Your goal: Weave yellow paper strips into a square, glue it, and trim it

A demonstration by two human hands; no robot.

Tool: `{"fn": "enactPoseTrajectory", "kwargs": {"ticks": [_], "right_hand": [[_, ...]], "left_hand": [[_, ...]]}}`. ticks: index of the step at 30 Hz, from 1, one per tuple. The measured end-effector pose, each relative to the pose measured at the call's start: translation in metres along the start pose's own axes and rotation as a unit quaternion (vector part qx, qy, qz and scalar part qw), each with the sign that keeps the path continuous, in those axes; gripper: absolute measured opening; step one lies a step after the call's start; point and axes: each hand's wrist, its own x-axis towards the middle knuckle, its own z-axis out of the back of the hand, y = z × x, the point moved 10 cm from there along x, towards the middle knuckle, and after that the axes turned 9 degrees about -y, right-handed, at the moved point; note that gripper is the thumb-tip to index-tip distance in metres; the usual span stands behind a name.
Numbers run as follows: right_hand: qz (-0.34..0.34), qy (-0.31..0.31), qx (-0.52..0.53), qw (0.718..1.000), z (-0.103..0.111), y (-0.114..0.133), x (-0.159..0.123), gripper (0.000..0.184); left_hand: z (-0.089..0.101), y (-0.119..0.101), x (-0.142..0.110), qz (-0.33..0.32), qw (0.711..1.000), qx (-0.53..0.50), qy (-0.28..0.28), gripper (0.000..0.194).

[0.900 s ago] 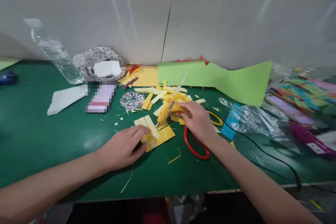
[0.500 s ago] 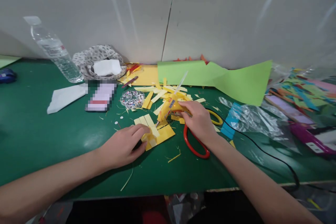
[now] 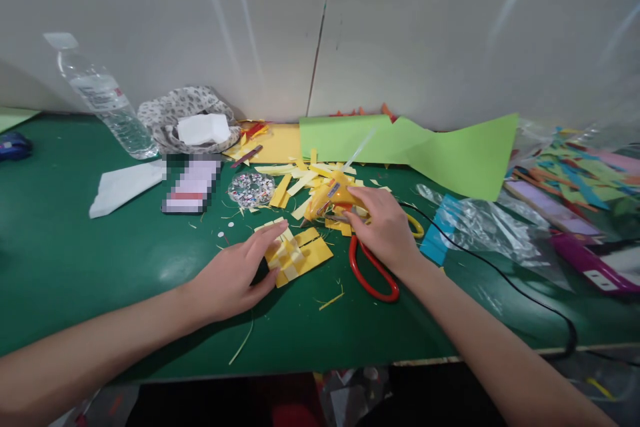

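Note:
My left hand point(image 3: 235, 273) lies flat on the green table point(image 3: 90, 260), fingers stretched out and resting on the near-left edge of a woven piece of yellow paper strips point(image 3: 295, 253). My right hand point(image 3: 385, 227) is closed around the handle of a yellow glue gun point(image 3: 327, 197), whose nozzle points down-left just above the woven piece. A clear glue stick sticks out of the gun's back. Red-handled scissors point(image 3: 370, 273) lie under my right wrist.
Loose yellow strips point(image 3: 295, 180), a green paper sheet point(image 3: 450, 147), a bag of googly eyes point(image 3: 251, 189), a water bottle point(image 3: 103, 100), a patterned cloth pouch point(image 3: 187, 117), white tissue point(image 3: 125, 187), plastic packaging point(image 3: 490, 227), coloured craft supplies at right point(image 3: 575, 180). A black cord point(image 3: 525, 297) trails right.
My right hand has lifted the glue gun a little up and right off the woven piece. My left fingers have stretched out flat over the piece's left edge.

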Motion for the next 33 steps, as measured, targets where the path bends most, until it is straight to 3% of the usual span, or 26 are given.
{"fn": "enactPoseTrajectory", "kwargs": {"ticks": [7, 10, 13, 16, 19, 21, 23, 25, 33], "right_hand": [[-0.090, -0.026, -0.020, 0.995, 0.002, -0.026, -0.003, 0.034], [-0.098, -0.024, -0.056, 0.993, 0.004, -0.029, -0.001, 0.035], [-0.054, -0.059, -0.065, 0.995, 0.018, -0.008, 0.006, 0.024], [0.063, -0.076, 0.022, 0.995, 0.033, 0.044, 0.008, 0.016], [0.227, -0.026, 0.078, 0.970, 0.033, 0.104, -0.004, 0.012], [0.254, 0.065, 0.091, 0.961, 0.015, 0.121, -0.013, 0.016], [0.239, 0.145, 0.089, 0.956, -0.005, 0.123, -0.021, 0.019], [0.217, 0.186, 0.081, 0.955, -0.020, 0.118, -0.025, 0.020], [0.187, 0.214, 0.082, 0.955, -0.034, 0.108, -0.026, 0.019]], "left_hand": [[-0.004, 0.001, 0.000, -0.002, 1.000, -0.004, 0.015, 0.053], [-0.002, 0.001, 0.001, 0.010, 1.000, -0.006, 0.014, 0.053], [0.000, 0.001, 0.001, 0.026, 0.999, -0.019, 0.010, 0.064], [0.003, 0.001, 0.001, 0.035, 0.999, -0.042, -0.003, 0.073], [0.003, 0.002, 0.001, 0.031, 0.998, -0.050, -0.018, 0.075], [0.003, 0.002, 0.001, 0.021, 0.998, -0.047, -0.021, 0.074], [0.003, 0.001, 0.001, 0.012, 0.999, -0.038, -0.023, 0.072], [0.003, 0.000, 0.001, 0.007, 0.999, -0.030, -0.023, 0.071], [0.000, 0.003, 0.000, 0.016, 1.000, -0.016, -0.006, 0.069]]}}
